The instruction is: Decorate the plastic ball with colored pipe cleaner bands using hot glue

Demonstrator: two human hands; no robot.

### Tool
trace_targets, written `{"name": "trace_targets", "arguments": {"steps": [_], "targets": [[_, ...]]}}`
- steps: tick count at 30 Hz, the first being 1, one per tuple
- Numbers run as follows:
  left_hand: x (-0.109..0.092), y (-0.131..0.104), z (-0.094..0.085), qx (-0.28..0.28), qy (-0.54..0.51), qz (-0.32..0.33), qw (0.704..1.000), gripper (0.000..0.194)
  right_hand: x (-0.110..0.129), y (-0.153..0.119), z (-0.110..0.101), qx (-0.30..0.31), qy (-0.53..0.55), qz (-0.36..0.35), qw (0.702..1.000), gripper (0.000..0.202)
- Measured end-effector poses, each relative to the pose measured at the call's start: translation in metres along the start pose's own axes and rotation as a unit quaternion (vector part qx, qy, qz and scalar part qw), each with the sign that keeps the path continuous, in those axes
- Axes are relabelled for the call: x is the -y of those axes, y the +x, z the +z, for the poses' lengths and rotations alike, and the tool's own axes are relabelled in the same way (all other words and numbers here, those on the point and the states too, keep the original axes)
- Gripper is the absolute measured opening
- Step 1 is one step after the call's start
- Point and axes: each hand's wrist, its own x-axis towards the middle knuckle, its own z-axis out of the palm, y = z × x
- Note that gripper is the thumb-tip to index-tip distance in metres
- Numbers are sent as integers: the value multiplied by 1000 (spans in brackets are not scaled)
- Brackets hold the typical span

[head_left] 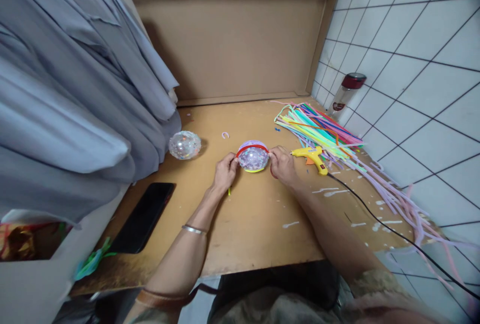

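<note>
A clear ball with speckled purple contents [253, 158] sits on the table between my two hands. Across its upper side runs a red pipe cleaner [252, 147]. My left hand [225, 170] pinches that strip's left end against the ball's side. At the opposite side, the fingers of my right hand [282, 164] are closed on its right end. Purple trim lines the top of the ball and a yellow strip [255, 170] its lower edge. A short yellow piece [229, 191] pokes out below my left hand.
A yellow glue gun [311, 158] with a black cord lies right of my hands, by a pile of coloured pipe cleaners [318, 131]. Leftward are another clear ball [185, 145], a black phone [144, 216] and grey cloth [93, 89]. A red-lidded bottle [347, 94] stands near the tiled wall.
</note>
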Motion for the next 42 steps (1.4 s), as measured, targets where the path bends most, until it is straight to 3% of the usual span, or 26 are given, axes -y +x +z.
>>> {"name": "trace_targets", "arguments": {"steps": [17,23,37,39,42], "targets": [[-1,0,0,-10,30,-3,999,22,7,2,-8,29,-8,12,999,31],[-1,0,2,-23,8,-37,999,29,7,2,-6,18,51,51,997,28],[-7,-2,1,-19,15,-38,999,24,9,4,-6,2,116,111,987,22],[-8,-2,1,-35,21,-42,998,26,9,4,-7,-6,116,110,987,22],[-15,-6,-3,-126,28,1,992,27,12,5,-11,-27,102,100,989,24]]}}
